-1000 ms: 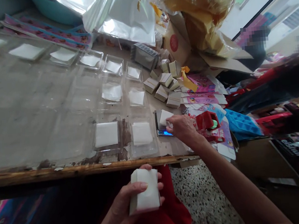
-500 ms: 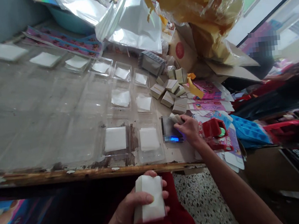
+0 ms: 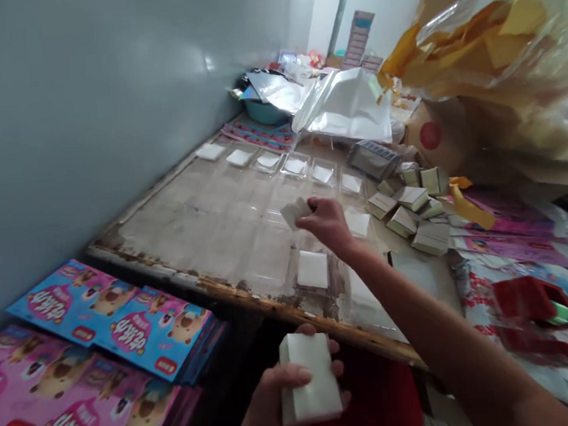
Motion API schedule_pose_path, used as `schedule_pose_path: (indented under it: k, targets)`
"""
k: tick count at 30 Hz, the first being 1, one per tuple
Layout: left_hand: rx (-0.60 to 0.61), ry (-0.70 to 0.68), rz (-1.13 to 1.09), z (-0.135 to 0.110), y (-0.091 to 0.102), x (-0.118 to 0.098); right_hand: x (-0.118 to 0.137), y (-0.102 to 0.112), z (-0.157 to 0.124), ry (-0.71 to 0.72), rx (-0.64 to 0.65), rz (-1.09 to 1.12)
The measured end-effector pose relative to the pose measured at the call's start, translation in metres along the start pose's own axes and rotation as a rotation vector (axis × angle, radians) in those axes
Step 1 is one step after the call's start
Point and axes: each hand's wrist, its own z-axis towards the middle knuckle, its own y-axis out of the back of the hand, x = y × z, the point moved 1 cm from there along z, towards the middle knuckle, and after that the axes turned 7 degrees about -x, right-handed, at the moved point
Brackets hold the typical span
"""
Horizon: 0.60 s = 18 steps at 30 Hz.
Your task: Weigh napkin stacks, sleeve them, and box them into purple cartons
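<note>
Low in front of me, my left hand (image 3: 266,399) is wrapped round a thick stack of white paper squares (image 3: 315,374), thumb across its top. My right hand (image 3: 326,225) reaches out over the table, pinching a thinner bundle of white paper (image 3: 293,213) by one edge. Under and around that bundle lie clear plastic trays, partly hidden by my hand and forearm. A near tray holds a white stack (image 3: 312,269), and another white stack (image 3: 359,222) lies just right of my right wrist. Further back, a row of trays has white paper (image 3: 295,165) in each.
Banded paper blocks (image 3: 413,198) are heaped on the right. Beyond them stand a cardboard box (image 3: 432,133) and yellow wrapping (image 3: 473,41). A red tape dispenser (image 3: 528,303) lies near my right forearm. Printed cartons (image 3: 106,304) are piled at lower left, beside the wall (image 3: 103,110).
My right hand has moved from the small scale leftward over the trays, carrying the thin paper bundle. The view has swung left, bringing the printed cartons in. My left hand keeps its stack.
</note>
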Motion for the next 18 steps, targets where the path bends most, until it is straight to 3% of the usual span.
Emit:
schedule_pose_path:
  k: [3,5,9,13,18]
  targets:
    - [-0.07,-0.031,-0.019,-0.014,0.01,-0.014,0.031,-0.028,-0.014,0.302,0.064,-0.476]
    - [-0.108,-0.06,-0.024,-0.02,0.011,-0.021,0.042,-0.043,-0.034,0.404,0.145,-0.53]
    - [-0.138,-0.085,-0.057,-0.025,0.007,-0.029,0.048,-0.051,-0.063,0.426,0.238,-0.542]
    - [-0.135,-0.084,-0.067,-0.021,0.0,-0.033,0.046,-0.025,-0.081,0.377,0.258,-0.466]
    - [-0.155,-0.026,-0.107,-0.006,-0.006,-0.025,0.033,0.037,-0.134,0.257,0.088,-0.032]
